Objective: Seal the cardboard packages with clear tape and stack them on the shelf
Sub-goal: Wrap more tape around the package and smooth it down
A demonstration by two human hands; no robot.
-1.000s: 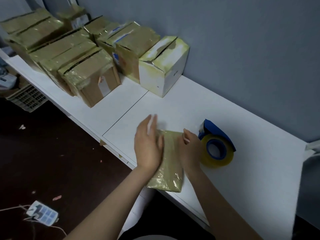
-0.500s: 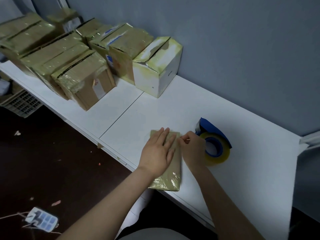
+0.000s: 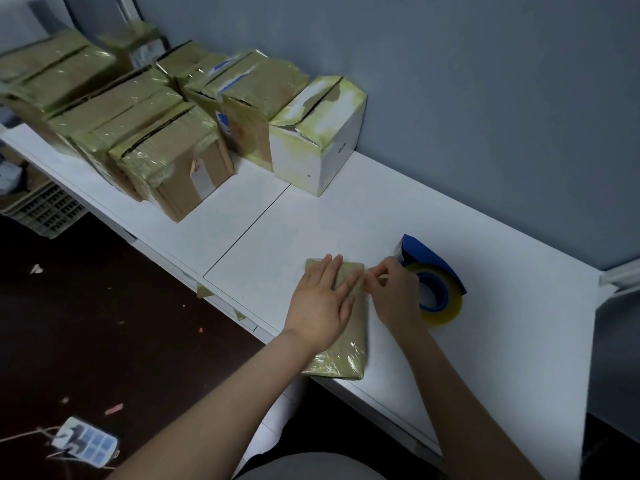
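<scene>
The left grip (image 3: 322,303) is pressing down flat, fingers straight and apart, on the tape-wrapped flat package (image 3: 346,355) lying beneath it at the table (image 3: 502,358) edge. The right grip (image 3: 394,292) is pinching together on that package's far right corner. The tape dispenser (image 3: 434,289) is sitting just right of the right grip, and the sealed boxes (image 3: 166,143) are standing well beyond the left grip.

readable text: none | white box (image 3: 334,157): small dark mark, illegible | brown box (image 3: 180,168) label (image 3: 202,174): blurred
</scene>
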